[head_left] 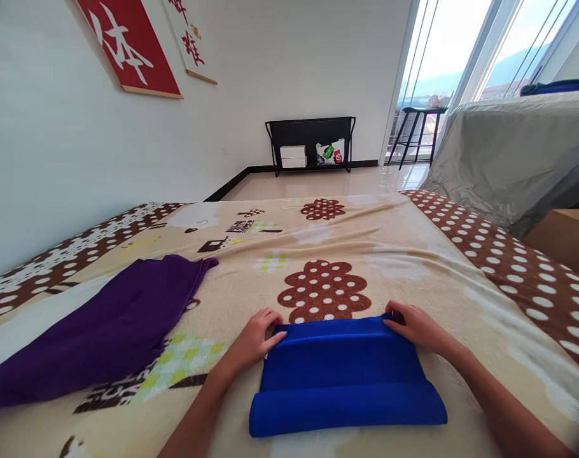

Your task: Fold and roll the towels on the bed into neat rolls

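Observation:
A blue cloth lies on the patterned blanket in front of me, its near edge folded over into a thick band. My left hand pinches its far left corner between thumb and fingers. At the far right corner, my right hand grips the cloth the same way. The far edge between them looks slightly raised. To the left lies a loosely spread purple cloth, with a bit of blue showing at its far edge; neither hand touches it.
Brown polka-dot borders run along the blanket's sides. Beyond the bed stands a black rack against the wall. A sheet-covered piece of furniture and a cardboard box are at the right. A dark stool stands by the window.

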{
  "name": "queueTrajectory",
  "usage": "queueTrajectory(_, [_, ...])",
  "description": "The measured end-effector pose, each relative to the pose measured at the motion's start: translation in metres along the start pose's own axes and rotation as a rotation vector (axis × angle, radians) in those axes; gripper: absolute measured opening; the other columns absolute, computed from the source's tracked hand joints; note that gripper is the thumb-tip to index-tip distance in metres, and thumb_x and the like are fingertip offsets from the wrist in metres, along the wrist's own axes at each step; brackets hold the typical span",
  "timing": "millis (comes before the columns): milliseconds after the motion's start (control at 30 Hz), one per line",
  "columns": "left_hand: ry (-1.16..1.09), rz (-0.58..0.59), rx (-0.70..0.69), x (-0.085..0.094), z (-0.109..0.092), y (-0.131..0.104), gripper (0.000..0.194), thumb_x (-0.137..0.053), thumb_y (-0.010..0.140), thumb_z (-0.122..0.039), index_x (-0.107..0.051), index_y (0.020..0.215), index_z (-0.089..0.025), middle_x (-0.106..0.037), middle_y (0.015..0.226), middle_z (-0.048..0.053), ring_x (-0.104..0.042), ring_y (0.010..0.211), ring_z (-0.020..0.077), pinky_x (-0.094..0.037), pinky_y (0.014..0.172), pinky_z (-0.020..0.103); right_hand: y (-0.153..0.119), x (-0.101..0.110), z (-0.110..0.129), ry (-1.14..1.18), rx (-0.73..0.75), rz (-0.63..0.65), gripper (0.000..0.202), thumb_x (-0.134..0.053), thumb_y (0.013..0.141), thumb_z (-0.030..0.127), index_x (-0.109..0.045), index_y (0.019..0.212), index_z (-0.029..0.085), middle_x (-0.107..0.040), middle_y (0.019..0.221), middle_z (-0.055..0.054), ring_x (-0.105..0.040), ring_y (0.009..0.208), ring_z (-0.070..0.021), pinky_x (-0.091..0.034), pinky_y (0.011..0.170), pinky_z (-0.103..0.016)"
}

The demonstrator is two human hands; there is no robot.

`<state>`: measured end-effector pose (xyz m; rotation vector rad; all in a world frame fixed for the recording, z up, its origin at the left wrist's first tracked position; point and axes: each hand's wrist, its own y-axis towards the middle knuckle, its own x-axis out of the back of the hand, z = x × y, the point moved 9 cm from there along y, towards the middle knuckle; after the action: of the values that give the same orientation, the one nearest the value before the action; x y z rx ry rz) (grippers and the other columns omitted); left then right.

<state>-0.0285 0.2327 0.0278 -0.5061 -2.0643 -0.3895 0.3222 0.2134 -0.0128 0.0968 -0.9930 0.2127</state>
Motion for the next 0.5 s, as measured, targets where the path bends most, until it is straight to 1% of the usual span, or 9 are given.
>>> queueTrajectory(133, [-0.083, -0.004, 0.017, -0.006, 0.015, -0.004, 0.017, -0.053, 0.092, -0.034, -0.062, 0.089, -0.020, -0.065, 0.091, 0.004, -0.061, 0.087, 0.0183, -0.049, 0.082, 0.031, -0.004, -0.004, -0.010, 0.045, -0.022, 0.001, 0.037, -0.042, 0.095, 0.056, -0.060, 0.095, 0.024, -0.059, 0.069, 0.002, -0.054, 0.065, -0.0154, -0.037, 0.064, -0.029])
queueTrajectory(267, [-0.130, -0.017, 0.048, -0.006, 0.022, -0.004, 0.020, -0.049, 0.095, -0.035, -0.061, 0.088, -0.020, -0.065, 0.090, 0.003, -0.061, 0.087, 0.0179, -0.048, 0.081, 0.031, -0.005, -0.004, -0.020, 0.078, -0.052, -0.041, 0.040, -0.043, 0.095, 0.059, -0.063, 0.098, 0.025, -0.053, 0.063, 0.003, -0.049, 0.060, -0.0141, -0.037, 0.062, -0.029])
queueTrajectory(333, [-0.156, -0.039, 0.077, -0.004, 0.023, -0.004, 0.021, -0.049, 0.095, -0.036, -0.061, 0.089, -0.021, -0.064, 0.090, 0.003, -0.061, 0.085, 0.0172, -0.048, 0.079, 0.030, -0.005, -0.003, -0.023, 0.093, -0.066, -0.072, 0.040, -0.043, 0.095, 0.059, -0.063, 0.099, 0.025, -0.052, 0.063, 0.004, -0.048, 0.060, -0.0137, -0.037, 0.062, -0.029])
queueTrajectory(500, [-0.221, -0.124, 0.200, 0.001, 0.029, -0.007, 0.023, -0.051, 0.095, -0.042, -0.060, 0.089, -0.022, -0.062, 0.084, 0.000, -0.057, 0.073, 0.0152, -0.044, 0.067, 0.027, -0.004, 0.000, -0.027, 0.105, -0.081, -0.150, 0.037, -0.044, 0.096, 0.057, -0.062, 0.097, 0.025, -0.053, 0.066, 0.003, -0.049, 0.061, -0.0135, -0.039, 0.062, -0.028])
